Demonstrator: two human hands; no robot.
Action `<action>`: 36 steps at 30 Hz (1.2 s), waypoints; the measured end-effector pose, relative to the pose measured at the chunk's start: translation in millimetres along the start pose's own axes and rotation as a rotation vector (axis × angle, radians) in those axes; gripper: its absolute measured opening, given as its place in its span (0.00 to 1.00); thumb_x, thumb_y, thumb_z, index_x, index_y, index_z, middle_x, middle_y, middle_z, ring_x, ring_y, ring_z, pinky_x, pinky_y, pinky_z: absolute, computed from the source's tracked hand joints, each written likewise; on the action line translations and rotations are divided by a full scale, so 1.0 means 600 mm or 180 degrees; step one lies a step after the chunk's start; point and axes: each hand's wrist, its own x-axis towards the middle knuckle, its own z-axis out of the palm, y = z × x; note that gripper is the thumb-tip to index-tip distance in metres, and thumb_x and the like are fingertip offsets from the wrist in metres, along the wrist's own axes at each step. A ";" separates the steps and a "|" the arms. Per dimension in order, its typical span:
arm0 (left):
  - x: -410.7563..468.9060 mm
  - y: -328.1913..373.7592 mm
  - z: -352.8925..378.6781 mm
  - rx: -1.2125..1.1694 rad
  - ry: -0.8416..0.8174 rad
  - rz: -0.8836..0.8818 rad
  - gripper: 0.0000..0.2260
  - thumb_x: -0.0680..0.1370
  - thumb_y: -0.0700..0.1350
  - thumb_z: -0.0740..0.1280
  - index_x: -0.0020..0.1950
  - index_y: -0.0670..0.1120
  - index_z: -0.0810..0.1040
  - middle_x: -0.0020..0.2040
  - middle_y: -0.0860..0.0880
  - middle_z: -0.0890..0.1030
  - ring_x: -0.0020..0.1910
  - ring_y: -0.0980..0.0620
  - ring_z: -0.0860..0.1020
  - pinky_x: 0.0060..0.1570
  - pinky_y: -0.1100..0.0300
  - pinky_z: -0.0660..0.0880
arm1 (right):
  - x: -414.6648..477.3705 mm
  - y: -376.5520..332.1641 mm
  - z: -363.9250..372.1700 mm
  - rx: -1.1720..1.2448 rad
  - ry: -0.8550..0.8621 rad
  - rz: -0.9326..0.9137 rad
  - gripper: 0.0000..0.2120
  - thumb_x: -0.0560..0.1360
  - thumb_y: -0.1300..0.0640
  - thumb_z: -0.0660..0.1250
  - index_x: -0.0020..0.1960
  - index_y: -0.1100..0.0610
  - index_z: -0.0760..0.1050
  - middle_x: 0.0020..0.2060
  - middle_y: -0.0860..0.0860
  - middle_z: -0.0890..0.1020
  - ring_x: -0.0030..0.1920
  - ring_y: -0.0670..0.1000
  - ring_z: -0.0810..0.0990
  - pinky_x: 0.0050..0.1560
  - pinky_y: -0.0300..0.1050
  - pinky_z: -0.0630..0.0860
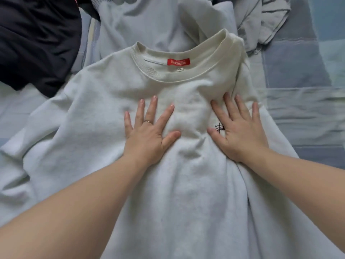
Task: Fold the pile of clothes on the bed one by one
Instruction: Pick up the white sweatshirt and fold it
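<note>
A home bedroom, as I see it through the head camera: a bed (308,113) under a blue patchwork cover (291,58), loose clothes (37,43) heaped across it.

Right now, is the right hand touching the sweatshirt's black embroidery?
Touching. The head view shows the right hand flat on the sweatshirt, partly covering the embroidery.

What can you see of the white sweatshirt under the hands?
The white sweatshirt looks like soft fleecy knit, with a ribbed round collar, a red label inside the neck and a small black embroidered mark on the chest, partly covered. It lies front up on the bed, collar away from the person, unfolded and creased. The left hand and right hand press flat on its chest, fingers spread.
</note>
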 end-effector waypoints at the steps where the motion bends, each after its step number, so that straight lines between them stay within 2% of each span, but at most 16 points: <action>1: 0.002 0.002 -0.005 0.0021 -0.0096 -0.0040 0.32 0.75 0.75 0.44 0.77 0.70 0.38 0.81 0.56 0.33 0.79 0.49 0.31 0.75 0.36 0.34 | 0.002 0.000 -0.002 0.0027 -0.0051 0.0003 0.35 0.77 0.29 0.43 0.80 0.36 0.38 0.82 0.48 0.42 0.81 0.52 0.39 0.77 0.63 0.34; 4: 0.002 0.034 -0.030 0.0067 -0.0395 -0.0367 0.31 0.79 0.71 0.48 0.79 0.68 0.40 0.82 0.52 0.34 0.80 0.46 0.35 0.75 0.33 0.38 | 0.022 0.000 -0.024 0.0203 -0.0560 -0.0054 0.37 0.76 0.27 0.46 0.79 0.36 0.36 0.81 0.47 0.38 0.80 0.52 0.34 0.76 0.64 0.32; 6: -0.039 0.078 -0.046 -0.0068 -0.0271 -0.0555 0.30 0.82 0.65 0.53 0.81 0.64 0.45 0.83 0.49 0.40 0.81 0.44 0.39 0.75 0.34 0.41 | -0.006 0.001 -0.055 0.0361 -0.0887 -0.0010 0.39 0.77 0.29 0.51 0.80 0.38 0.38 0.81 0.48 0.38 0.80 0.53 0.35 0.77 0.65 0.35; 8: -0.114 0.121 -0.028 -0.0103 0.0093 -0.0301 0.28 0.82 0.61 0.55 0.81 0.61 0.50 0.83 0.49 0.45 0.82 0.43 0.45 0.76 0.36 0.44 | -0.077 -0.001 -0.069 0.0445 -0.0873 0.0045 0.37 0.79 0.33 0.54 0.81 0.40 0.41 0.82 0.50 0.39 0.81 0.55 0.38 0.77 0.64 0.38; 10: -0.216 0.157 0.011 -0.0093 0.0291 0.0210 0.28 0.81 0.62 0.54 0.81 0.58 0.56 0.83 0.48 0.52 0.81 0.42 0.52 0.76 0.36 0.51 | -0.191 -0.001 -0.061 0.0405 -0.0905 0.0065 0.36 0.80 0.35 0.54 0.81 0.40 0.39 0.81 0.51 0.37 0.81 0.56 0.37 0.78 0.63 0.40; 12: -0.304 0.176 0.066 -0.0162 0.0128 0.0475 0.29 0.79 0.64 0.53 0.80 0.57 0.60 0.82 0.47 0.56 0.80 0.41 0.58 0.75 0.36 0.57 | -0.297 0.006 -0.040 0.0281 -0.0934 0.0116 0.35 0.79 0.33 0.47 0.80 0.40 0.35 0.80 0.51 0.34 0.80 0.55 0.34 0.78 0.62 0.38; 13: -0.334 0.180 0.094 -0.0140 -0.0024 0.0510 0.30 0.79 0.65 0.53 0.80 0.58 0.59 0.82 0.48 0.54 0.80 0.42 0.58 0.74 0.36 0.58 | -0.333 0.013 -0.026 0.0242 -0.0950 0.0158 0.36 0.76 0.32 0.41 0.79 0.39 0.32 0.80 0.50 0.32 0.80 0.54 0.32 0.77 0.62 0.37; 15: -0.369 0.187 0.138 -0.0033 -0.0226 0.0487 0.31 0.79 0.68 0.50 0.81 0.62 0.51 0.83 0.51 0.46 0.82 0.45 0.51 0.76 0.39 0.49 | -0.372 0.027 0.007 0.0184 -0.0949 0.0202 0.36 0.73 0.31 0.35 0.76 0.39 0.27 0.77 0.47 0.27 0.78 0.53 0.28 0.76 0.61 0.33; 17: -0.374 0.191 0.157 -0.0018 -0.0290 0.0380 0.31 0.80 0.69 0.46 0.80 0.64 0.40 0.81 0.54 0.35 0.81 0.48 0.36 0.76 0.43 0.34 | -0.383 0.033 0.036 0.0212 -0.0851 0.0247 0.34 0.77 0.30 0.39 0.76 0.38 0.27 0.77 0.47 0.26 0.77 0.53 0.26 0.75 0.61 0.30; 18: -0.371 0.195 0.153 -0.0026 -0.0373 0.0314 0.31 0.80 0.69 0.46 0.79 0.65 0.37 0.80 0.54 0.32 0.79 0.49 0.31 0.75 0.44 0.30 | -0.381 0.033 0.042 0.0260 -0.0839 0.0250 0.34 0.79 0.31 0.43 0.77 0.38 0.28 0.77 0.47 0.27 0.77 0.53 0.26 0.75 0.61 0.29; 20: -0.367 0.207 0.128 0.0013 -0.0649 0.0218 0.32 0.81 0.68 0.48 0.79 0.64 0.35 0.80 0.53 0.30 0.78 0.48 0.29 0.75 0.42 0.31 | -0.376 0.031 0.031 0.0352 -0.0949 0.0238 0.36 0.80 0.32 0.49 0.79 0.39 0.32 0.78 0.48 0.29 0.77 0.54 0.26 0.75 0.62 0.30; 24: -0.412 0.239 0.078 -0.0158 -0.0791 0.0165 0.31 0.82 0.62 0.54 0.82 0.59 0.43 0.82 0.48 0.36 0.81 0.44 0.36 0.77 0.42 0.40 | -0.420 0.016 -0.030 0.0469 -0.1225 0.0299 0.38 0.79 0.36 0.56 0.81 0.42 0.40 0.81 0.47 0.36 0.80 0.54 0.36 0.78 0.63 0.41; 28: -0.550 0.243 0.089 -0.0245 -0.1148 0.0495 0.32 0.81 0.63 0.56 0.82 0.56 0.48 0.83 0.49 0.40 0.81 0.44 0.41 0.77 0.45 0.49 | -0.585 -0.004 -0.037 0.0499 -0.1611 0.0203 0.40 0.78 0.37 0.60 0.82 0.45 0.41 0.81 0.49 0.40 0.81 0.53 0.41 0.78 0.60 0.44; 32: -0.673 0.186 0.123 0.0109 -0.1590 0.0955 0.40 0.78 0.63 0.64 0.82 0.55 0.44 0.82 0.51 0.38 0.81 0.46 0.39 0.78 0.42 0.48 | -0.734 -0.034 -0.005 0.0243 -0.1902 -0.0041 0.44 0.76 0.34 0.63 0.81 0.45 0.42 0.81 0.51 0.36 0.81 0.55 0.38 0.78 0.60 0.41; 34: -0.710 0.146 0.137 0.0121 -0.1420 0.1053 0.42 0.74 0.57 0.72 0.82 0.58 0.51 0.83 0.50 0.45 0.82 0.44 0.46 0.76 0.38 0.51 | -0.766 -0.052 0.017 0.0010 -0.1725 -0.0092 0.41 0.76 0.36 0.65 0.81 0.44 0.47 0.81 0.53 0.39 0.81 0.57 0.41 0.78 0.62 0.43; 36: -0.736 0.103 0.146 0.0186 -0.1117 0.0988 0.45 0.67 0.50 0.78 0.79 0.58 0.59 0.82 0.47 0.57 0.79 0.40 0.57 0.72 0.37 0.57 | -0.774 -0.070 0.034 -0.0082 -0.1382 0.0046 0.36 0.74 0.41 0.69 0.78 0.45 0.60 0.82 0.54 0.50 0.81 0.58 0.49 0.76 0.64 0.47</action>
